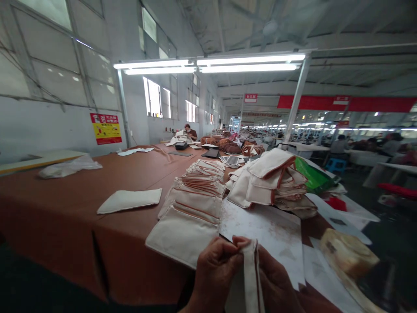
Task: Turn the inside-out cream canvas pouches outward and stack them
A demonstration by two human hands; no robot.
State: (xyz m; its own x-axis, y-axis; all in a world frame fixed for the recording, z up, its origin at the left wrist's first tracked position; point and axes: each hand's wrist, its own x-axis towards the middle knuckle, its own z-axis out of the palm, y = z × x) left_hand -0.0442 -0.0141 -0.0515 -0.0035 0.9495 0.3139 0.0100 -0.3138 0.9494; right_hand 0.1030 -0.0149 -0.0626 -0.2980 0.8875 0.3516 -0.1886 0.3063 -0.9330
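Observation:
Close to me, at the table's front edge, a white fabric piece with brown edging (251,274) is held up edge-on. My left hand (216,271) pinches its upper corner between thumb and fingers. My right hand (273,278) grips the same piece from its right side, partly hidden behind it. Just beyond my hands lies a long overlapping row of white fabric pieces with brown edges (185,234). To its right rises a loose heap of similar pieces (260,184). One single white piece (130,201) lies apart on the left.
A brown cover (130,169) spreads over the table. White sheets (263,230) lie at the right, with a yellowish block (348,252) nearby. A green bag (314,174) sits behind the heap. A person (190,131) works at the far end. A lamp post (297,98) stands at right.

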